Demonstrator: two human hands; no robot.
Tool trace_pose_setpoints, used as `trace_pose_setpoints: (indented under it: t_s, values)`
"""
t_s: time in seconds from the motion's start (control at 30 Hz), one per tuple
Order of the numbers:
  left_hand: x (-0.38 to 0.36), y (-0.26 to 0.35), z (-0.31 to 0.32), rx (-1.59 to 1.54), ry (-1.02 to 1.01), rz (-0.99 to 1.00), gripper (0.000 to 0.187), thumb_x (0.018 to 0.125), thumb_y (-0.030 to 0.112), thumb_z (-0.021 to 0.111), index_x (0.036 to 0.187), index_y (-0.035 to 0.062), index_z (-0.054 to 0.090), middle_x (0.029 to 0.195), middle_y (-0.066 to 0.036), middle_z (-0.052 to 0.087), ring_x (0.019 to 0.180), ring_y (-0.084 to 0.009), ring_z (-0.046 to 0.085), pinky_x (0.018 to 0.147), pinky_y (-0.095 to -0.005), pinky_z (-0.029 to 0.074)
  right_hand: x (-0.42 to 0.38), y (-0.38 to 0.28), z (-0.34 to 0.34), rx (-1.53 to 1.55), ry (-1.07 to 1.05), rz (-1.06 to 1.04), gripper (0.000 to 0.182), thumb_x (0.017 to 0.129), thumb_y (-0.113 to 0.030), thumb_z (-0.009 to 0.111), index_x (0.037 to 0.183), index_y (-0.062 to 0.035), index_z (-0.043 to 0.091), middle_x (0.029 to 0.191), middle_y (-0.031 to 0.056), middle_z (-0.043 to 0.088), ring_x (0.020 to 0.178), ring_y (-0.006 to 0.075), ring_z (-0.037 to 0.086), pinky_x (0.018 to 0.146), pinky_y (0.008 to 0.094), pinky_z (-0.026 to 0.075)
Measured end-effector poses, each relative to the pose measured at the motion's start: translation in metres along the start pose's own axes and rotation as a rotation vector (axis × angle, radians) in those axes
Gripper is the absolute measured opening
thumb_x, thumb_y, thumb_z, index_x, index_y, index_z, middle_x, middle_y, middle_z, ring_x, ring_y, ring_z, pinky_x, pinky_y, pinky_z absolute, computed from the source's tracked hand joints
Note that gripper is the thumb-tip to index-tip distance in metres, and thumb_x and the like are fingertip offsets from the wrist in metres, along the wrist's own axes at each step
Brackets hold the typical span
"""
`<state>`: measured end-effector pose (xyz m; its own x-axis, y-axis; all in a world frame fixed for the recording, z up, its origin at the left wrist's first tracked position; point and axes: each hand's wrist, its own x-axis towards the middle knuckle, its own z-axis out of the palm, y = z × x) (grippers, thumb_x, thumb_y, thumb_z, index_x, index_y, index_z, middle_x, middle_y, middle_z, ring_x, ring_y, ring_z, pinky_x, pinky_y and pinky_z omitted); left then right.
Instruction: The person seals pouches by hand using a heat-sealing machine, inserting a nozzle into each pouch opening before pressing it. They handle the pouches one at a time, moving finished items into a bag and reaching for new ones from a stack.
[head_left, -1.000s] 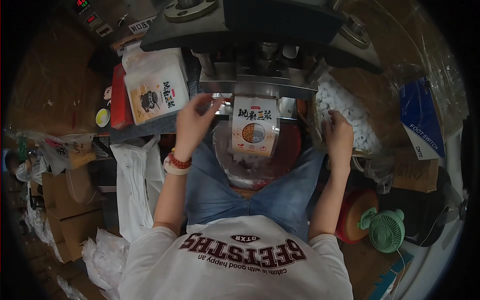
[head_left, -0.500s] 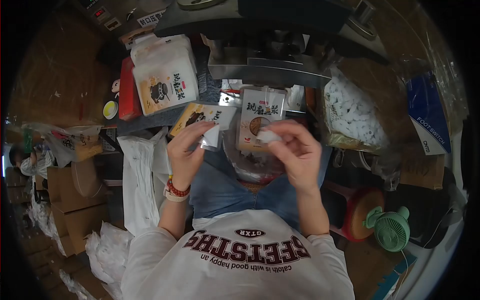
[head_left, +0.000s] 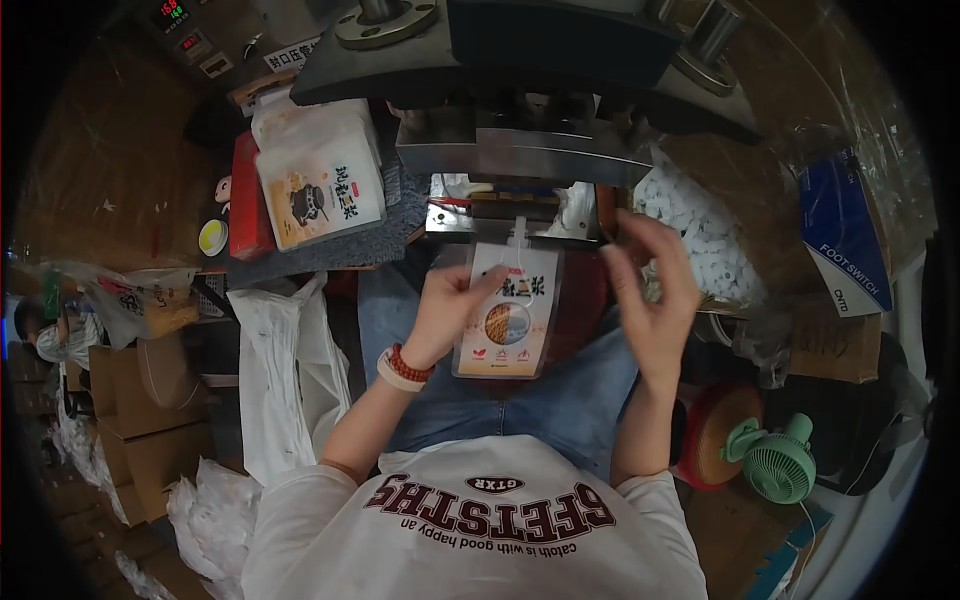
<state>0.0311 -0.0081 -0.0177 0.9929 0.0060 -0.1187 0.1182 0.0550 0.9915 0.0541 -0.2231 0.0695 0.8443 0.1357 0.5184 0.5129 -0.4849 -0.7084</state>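
My left hand (head_left: pixel 452 306) grips a printed pouch (head_left: pixel 508 325) by its left side, thumb on the front. The pouch hangs over my lap with its spout (head_left: pixel 520 236) pointing up, just below the metal jaws of a machine (head_left: pixel 530 150). To the right of the pouch, my right hand (head_left: pixel 655 285) is raised with fingers apart and nothing in them. Beyond it lies a container of small white spouts or caps (head_left: pixel 695 225).
A stack of printed pouches (head_left: pixel 325 185) lies at the upper left beside a red box (head_left: pixel 250 195). White plastic (head_left: pixel 290 370) hangs at the left. A green fan (head_left: pixel 780 460) stands at the lower right, with a blue-and-white box (head_left: pixel 850 240) above.
My left hand has moved right and now holds the pouch upright. The pouch held tilted before is no longer seen there. My right hand has moved right and opened, without the white piece.
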Motion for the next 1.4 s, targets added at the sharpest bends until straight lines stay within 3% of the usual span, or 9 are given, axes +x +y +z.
trace_pose_setpoints:
  t_s: [0.37, 0.43, 0.53, 0.57, 0.67, 0.93, 1.23, 1.33, 1.4]
  values:
    - [0.048, 0.012, -0.004, -0.466, -0.005, -0.219, 0.023, 0.088, 0.015, 0.066, 0.096, -0.0063, 0.065, 0.091, -0.012, 0.069, 0.075, -0.0142, 0.067, 0.067, -0.0266, 0.054, 0.012, 0.091, -0.006, -0.685, -0.12, 0.147, 0.019, 0.083, -0.004, 0.059, 0.102, 0.0003, 0.061, 0.096, 0.0174, 0.061, 0.092, 0.036, 0.058, 0.079, 0.0428, 0.046]
    - [0.045, 0.031, -0.021, 0.296, -0.062, -0.118, 0.028, 0.089, 0.024, 0.065, 0.096, -0.0029, 0.068, 0.08, -0.006, 0.069, 0.067, -0.0106, 0.064, 0.06, -0.0241, 0.05, 0.014, 0.096, -0.01, -0.493, -0.103, 0.219, 0.02, 0.084, -0.004, 0.058, 0.103, 0.0006, 0.061, 0.098, 0.0198, 0.06, 0.091, 0.0379, 0.056, 0.081, 0.0426, 0.047]
    - [0.04, 0.022, -0.077, 1.169, 0.637, 0.599, 0.066, 0.078, 0.047, 0.07, 0.13, 0.0094, 0.053, 0.128, -0.011, 0.056, 0.115, -0.0255, 0.053, 0.101, -0.0452, 0.035, 0.009, 0.1, -0.013, -0.478, 0.016, 0.113, 0.022, 0.088, -0.004, 0.056, 0.109, 0.0004, 0.059, 0.103, 0.0164, 0.061, 0.09, 0.0297, 0.061, 0.079, 0.0368, 0.049]
    - [0.033, 0.016, -0.093, 1.466, 0.702, 0.387, 0.083, 0.072, 0.056, 0.069, 0.139, 0.0142, 0.043, 0.145, -0.01, 0.04, 0.135, -0.0261, 0.033, 0.111, -0.0501, 0.013, 0.005, 0.095, -0.01, -0.472, 0.014, 0.11, 0.022, 0.088, -0.004, 0.056, 0.109, 0.0004, 0.059, 0.103, 0.0164, 0.061, 0.09, 0.0297, 0.061, 0.079, 0.0368, 0.049]
    - [-0.002, 0.001, -0.125, 1.5, 0.258, 0.385, 0.08, 0.073, 0.052, 0.07, 0.139, 0.0163, 0.042, 0.147, -0.007, 0.037, 0.139, -0.0252, 0.029, 0.112, -0.0511, 0.015, -0.004, 0.062, 0.008, 0.135, 0.401, 0.247, 0.03, 0.092, -0.005, 0.057, 0.122, 0.0004, 0.054, 0.109, 0.0133, 0.063, 0.086, 0.0193, 0.063, 0.073, 0.029, 0.049]
    - [-0.035, 0.018, -0.077, 0.717, 0.362, 0.529, 0.043, 0.063, -0.008, 0.053, 0.099, 0.0079, 0.071, 0.098, -0.01, 0.07, 0.095, -0.0265, 0.066, 0.081, -0.0325, 0.052, -0.028, -0.019, 0.045, 1.052, -0.177, 0.211, 0.035, 0.083, 0.009, 0.063, 0.117, 0.0041, 0.054, 0.109, 0.0113, 0.062, 0.094, 0.0142, 0.062, 0.083, 0.0269, 0.051]
    - [-0.051, 0.06, -0.035, 1.035, 0.062, 0.763, 0.043, 0.058, -0.004, 0.061, 0.099, 0.0083, 0.069, 0.098, -0.006, 0.069, 0.09, -0.0247, 0.067, 0.075, -0.0333, 0.054, -0.021, -0.029, 0.031, -0.095, -0.42, -0.45, 0.049, 0.065, 0.002, 0.065, 0.113, -0.0029, 0.063, 0.111, 0.0133, 0.06, 0.099, 0.0316, 0.057, 0.082, 0.0364, 0.049]
    - [-0.038, 0.036, -0.026, 0.781, -0.039, 0.586, 0.026, 0.071, 0.0, 0.066, 0.097, 0.0035, 0.068, 0.092, -0.007, 0.071, 0.077, -0.0189, 0.069, 0.067, -0.0293, 0.054, -0.013, -0.021, 0.03, -0.137, -0.375, -0.453, 0.045, 0.07, 0.0, 0.067, 0.114, -0.0013, 0.061, 0.113, 0.0133, 0.06, 0.101, 0.0325, 0.056, 0.086, 0.0377, 0.047]
    - [-0.019, 0.014, -0.014, 0.353, -0.189, -0.071, 0.019, 0.085, 0.012, 0.068, 0.097, -0.001, 0.068, 0.086, -0.005, 0.071, 0.069, -0.0109, 0.067, 0.062, -0.0255, 0.052, -0.006, -0.014, 0.028, 0.005, -0.159, -0.29, 0.039, 0.076, -0.003, 0.068, 0.115, -0.0008, 0.061, 0.114, 0.0128, 0.06, 0.103, 0.0325, 0.057, 0.088, 0.0371, 0.046]
